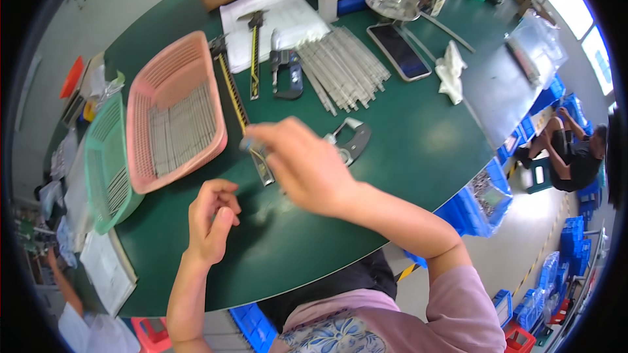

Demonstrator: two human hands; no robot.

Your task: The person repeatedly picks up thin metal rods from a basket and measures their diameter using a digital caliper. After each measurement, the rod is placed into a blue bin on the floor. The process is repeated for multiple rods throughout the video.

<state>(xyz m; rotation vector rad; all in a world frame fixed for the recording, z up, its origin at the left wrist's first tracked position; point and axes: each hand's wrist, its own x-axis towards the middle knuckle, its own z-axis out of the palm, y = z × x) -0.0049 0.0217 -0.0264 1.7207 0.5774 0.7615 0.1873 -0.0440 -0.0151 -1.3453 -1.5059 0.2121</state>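
Nearest the camera, the right hand (307, 168) bunches its fingertips above a long caliper (233, 91) (blur hides whether they grip anything). Just beyond the loosely curled, empty left hand (210, 222), a pink plastic basket (173, 72) holds slim grey rods (183, 124); farther left stands a green basket (98, 150).

Bright light overall, framed by a black fisheye rim.
Windows (570, 5) glow white far beyond the right hand (307, 167), which is slightly smeared; pale glare spreads over the counter (412, 150) to its right, soft shadow lies beneath it, and straight edges bend toward the rim.
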